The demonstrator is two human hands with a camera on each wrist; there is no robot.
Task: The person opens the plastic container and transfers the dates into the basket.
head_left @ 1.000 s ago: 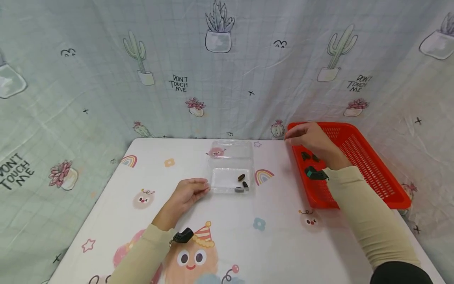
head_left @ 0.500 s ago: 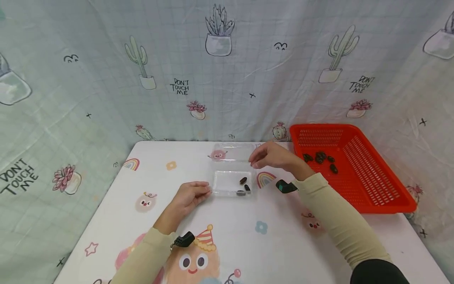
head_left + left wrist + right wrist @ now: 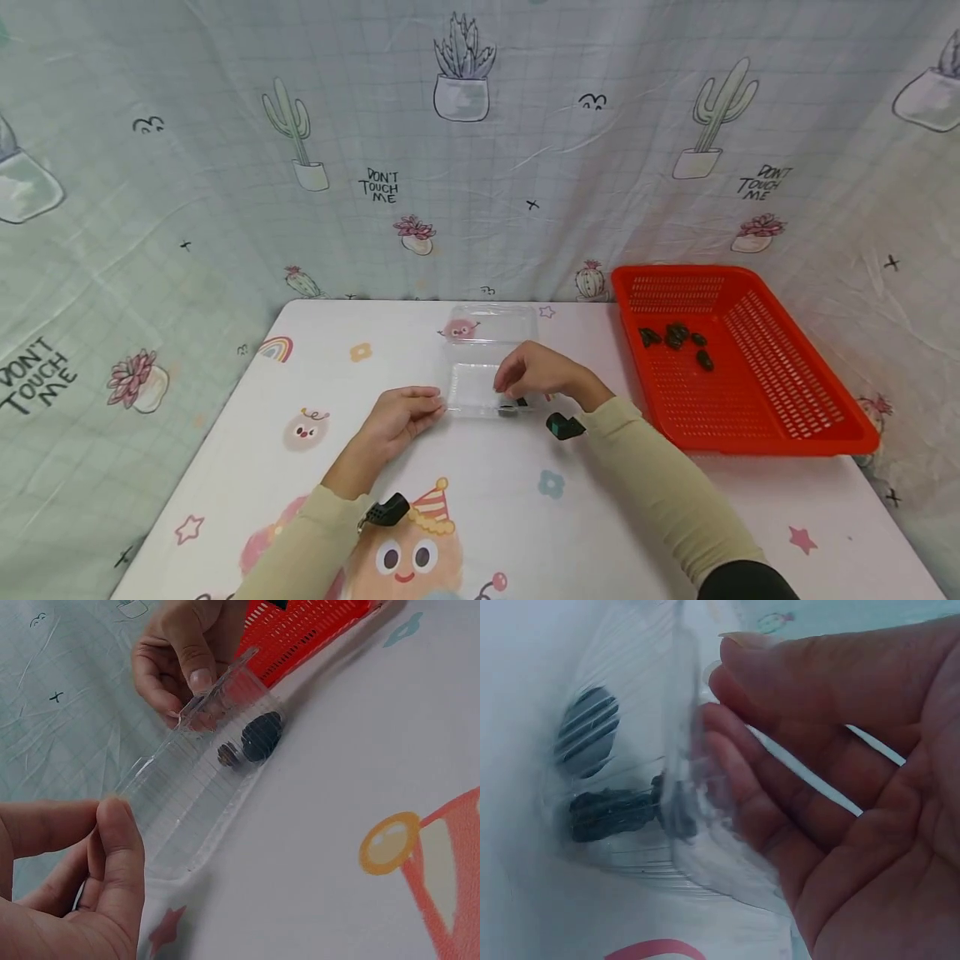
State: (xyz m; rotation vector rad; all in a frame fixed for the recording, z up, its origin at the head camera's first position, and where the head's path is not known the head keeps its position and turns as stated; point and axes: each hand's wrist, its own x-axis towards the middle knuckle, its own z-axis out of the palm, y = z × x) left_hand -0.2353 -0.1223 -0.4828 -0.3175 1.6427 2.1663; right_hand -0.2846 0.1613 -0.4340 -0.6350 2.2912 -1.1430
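A clear plastic clamshell box [image 3: 465, 387] lies with its lid [image 3: 495, 325] laid back on the table. My left hand [image 3: 401, 417] pinches the box's left edge between thumb and fingers. Over the right part of the box is my right hand [image 3: 536, 371], its fingers bent downward inside the rim. Whether a piece is between those fingertips is hidden by the hand and the plastic. Small dark oval pieces [image 3: 510, 409] lie in the box's right end; the right wrist view shows a dark oval [image 3: 590, 731] and a lumpy longer one [image 3: 607, 815] through the ribbed wall.
A red perforated plastic basket [image 3: 757, 400] stands at the table's right side, with several dark green pieces [image 3: 675, 335] near its left wall. The white table [image 3: 600, 517] carries printed cartoons. Behind it hangs a cloth [image 3: 487, 208] with cactus prints.
My right hand has come left from over the basket, with a small dark piece at its fingertips half a second ago, to over the box. My left hand stays on the box edge.
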